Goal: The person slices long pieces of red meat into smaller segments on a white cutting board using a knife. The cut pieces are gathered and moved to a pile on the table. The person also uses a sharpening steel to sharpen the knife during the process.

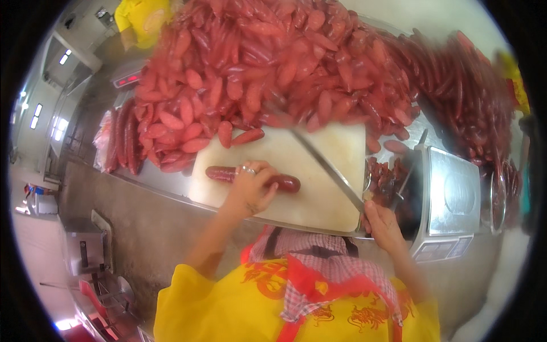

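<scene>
A dark red sausage (289, 183) lies lengthwise across the white cutting board (268, 211). My left hand (250, 185), with a ring on one finger, is closed over its middle and presses it to the board. In my right hand (380, 224), at the board's near right corner, is the handle of a long knife (327, 167). Its blade slants away to the far left over the board, and the tip blurs near the pile. A few sausage slices (225, 134) rest on the board's far left edge.
Beyond the board rises a large heap of obliquely cut sausage slices (256, 62). Whole sausages (456, 85) are piled at the far right, and several more (128, 137) lie left. A metal-topped scale (454, 191) stands right of the board. A person in a yellow shirt (145, 23) is at the far left.
</scene>
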The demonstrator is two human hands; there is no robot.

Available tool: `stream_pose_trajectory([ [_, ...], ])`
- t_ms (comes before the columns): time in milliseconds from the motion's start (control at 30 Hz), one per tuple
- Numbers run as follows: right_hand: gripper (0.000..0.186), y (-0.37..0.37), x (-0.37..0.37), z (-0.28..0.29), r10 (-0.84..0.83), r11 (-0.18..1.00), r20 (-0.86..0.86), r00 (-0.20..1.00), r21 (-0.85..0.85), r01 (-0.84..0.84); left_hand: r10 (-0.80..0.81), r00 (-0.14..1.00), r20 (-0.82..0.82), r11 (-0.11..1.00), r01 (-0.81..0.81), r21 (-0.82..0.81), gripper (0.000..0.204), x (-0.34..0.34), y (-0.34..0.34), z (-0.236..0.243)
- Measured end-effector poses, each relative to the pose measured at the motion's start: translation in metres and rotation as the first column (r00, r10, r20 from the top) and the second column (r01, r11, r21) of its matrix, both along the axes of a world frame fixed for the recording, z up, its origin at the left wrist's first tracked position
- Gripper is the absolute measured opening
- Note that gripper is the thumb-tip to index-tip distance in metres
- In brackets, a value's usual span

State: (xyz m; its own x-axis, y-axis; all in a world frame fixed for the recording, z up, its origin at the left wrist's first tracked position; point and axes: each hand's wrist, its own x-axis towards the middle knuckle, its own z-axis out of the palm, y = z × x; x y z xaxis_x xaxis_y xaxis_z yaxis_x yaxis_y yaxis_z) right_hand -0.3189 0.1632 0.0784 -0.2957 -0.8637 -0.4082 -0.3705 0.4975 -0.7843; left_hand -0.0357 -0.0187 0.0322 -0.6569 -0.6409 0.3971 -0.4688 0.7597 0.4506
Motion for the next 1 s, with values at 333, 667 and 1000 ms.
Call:
stream_pose_trajectory([
  [333, 0.052, -0.030, 0.017, 0.044, 0.392, 0.918, -0.370, 0.842, 0.218, -0.332, -0.089, 0.975, -0.202, 0.993, 0.071, -0.095, 0.028, 0.006, 0.007, -0.031],
  [667, 0.049, -0.056, 0.032, 0.026, 0.524, 0.851, -0.419, 0.741, 0.238, -0.468, -0.007, 0.969, -0.247, 0.998, -0.008, -0.059, 0.028, 0.002, 0.006, -0.036],
  [1000, 0.045, -0.064, 0.054, -0.003, 0.531, 0.835, -0.451, 0.717, 0.136, -0.533, 0.021, 0.988, -0.156, 0.993, -0.038, -0.109, 0.028, 0.014, 0.000, -0.023],
])
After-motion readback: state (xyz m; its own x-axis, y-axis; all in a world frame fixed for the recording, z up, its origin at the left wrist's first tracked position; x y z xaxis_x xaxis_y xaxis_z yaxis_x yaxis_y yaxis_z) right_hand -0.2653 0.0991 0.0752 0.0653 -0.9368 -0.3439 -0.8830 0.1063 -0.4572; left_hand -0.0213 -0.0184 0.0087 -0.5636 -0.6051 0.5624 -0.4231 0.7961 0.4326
